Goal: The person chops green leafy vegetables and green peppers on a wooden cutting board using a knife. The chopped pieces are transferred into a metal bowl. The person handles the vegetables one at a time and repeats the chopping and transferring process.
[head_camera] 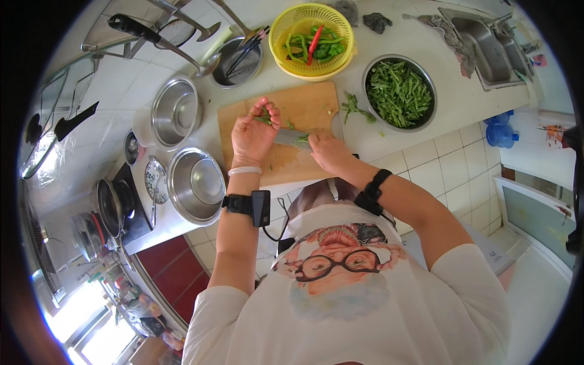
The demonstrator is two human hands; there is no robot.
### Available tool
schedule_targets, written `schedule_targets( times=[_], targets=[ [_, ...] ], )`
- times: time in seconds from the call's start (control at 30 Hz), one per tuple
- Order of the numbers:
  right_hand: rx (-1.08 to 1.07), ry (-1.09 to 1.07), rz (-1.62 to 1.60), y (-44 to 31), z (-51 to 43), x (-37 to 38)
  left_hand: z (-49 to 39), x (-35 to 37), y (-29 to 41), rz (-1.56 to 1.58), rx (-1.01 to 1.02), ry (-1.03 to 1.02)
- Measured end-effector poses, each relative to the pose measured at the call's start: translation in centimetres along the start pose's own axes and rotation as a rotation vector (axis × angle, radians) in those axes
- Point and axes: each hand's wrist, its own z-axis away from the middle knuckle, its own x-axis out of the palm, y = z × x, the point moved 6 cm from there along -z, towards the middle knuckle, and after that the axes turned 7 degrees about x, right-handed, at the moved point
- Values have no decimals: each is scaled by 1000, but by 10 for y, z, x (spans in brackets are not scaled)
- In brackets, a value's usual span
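My left hand [256, 130] is turned palm up over the left part of the wooden cutting board [292, 166]. A few cut green vegetable pieces [263, 119] are held by its curled fingers. My right hand [329, 153] grips a kitchen knife [286, 137] whose flat blade reaches left across the board towards my left hand. Some green bits lie on the blade close to my right fingers, and other scraps are on the board. Right of the board, a steel bowl [433, 98] holds a heap of cut green vegetable pieces [398, 93].
Behind the board is a yellow plastic basket [279, 34] with green peppers and a red pepper. Steel basins [175, 182] and a pot [157, 130] stand at the left. Leafy scraps [355, 108] lie beside the bowl. A double sink [483, 50] is at the far right. Ladles [210, 66] hang at the upper left.
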Motion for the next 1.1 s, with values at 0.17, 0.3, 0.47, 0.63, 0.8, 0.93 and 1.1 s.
schedule_targets(
  times=[0.17,0.3,0.47,0.63,0.8,0.93,1.1],
  targets=[
    [-219,245,155,-27,-8,-5,-32,31,-46,-148,-17,93],
    [-304,428,94,-4,22,-41,-89,59,-131,-484,4,10],
    [-27,-37,37,70,38,-55,-111,110,-225,-2107,229,-418],
    [13,312,-61,80,0,-48,-87,115,-183,-1903,505,-316],
    [250,157,446,101,-34,-29,-28,40,-91,-1847,547,-102],
    [164,58,395,97,-28,-31,28,-35,-26,-1990,526,149],
    [235,29,224,100,-28,-39,47,-81,-13,-2043,327,257]
  ],
)
